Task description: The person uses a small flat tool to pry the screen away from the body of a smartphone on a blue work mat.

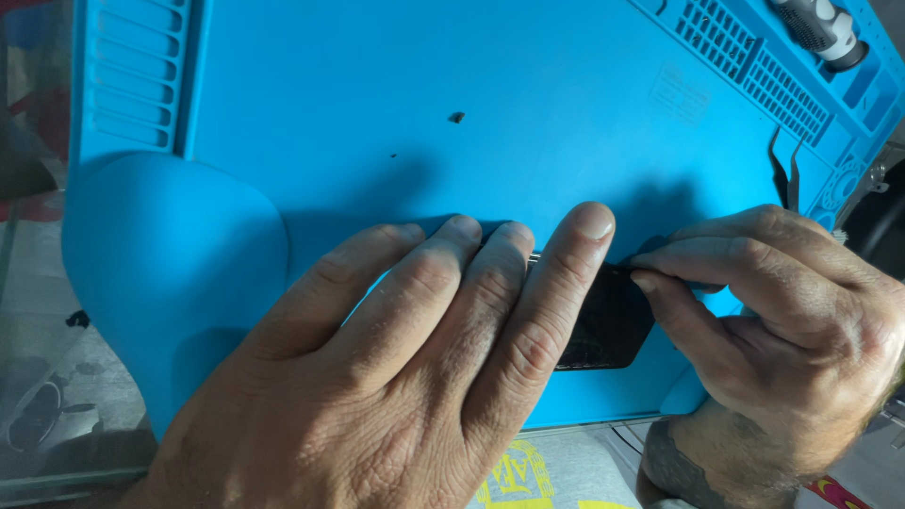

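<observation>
My left hand [415,358] lies flat, fingers together, pressing down on a dark phone [611,325] that rests on a blue silicone work mat [377,113]. Most of the phone is hidden under the fingers; only its right end with a rounded corner shows. My right hand [782,320] is at the phone's upper right edge, its fingers pinched on a small thin dark tool [624,270] at that edge; the tool is mostly hidden.
A grey-and-black screwdriver handle [822,30] lies in the mat's tray at the top right. Metal tweezers [785,174] rest on the mat's right side. A small dark fragment [456,118] sits mid-mat. Glass tabletop [57,377] shows at left.
</observation>
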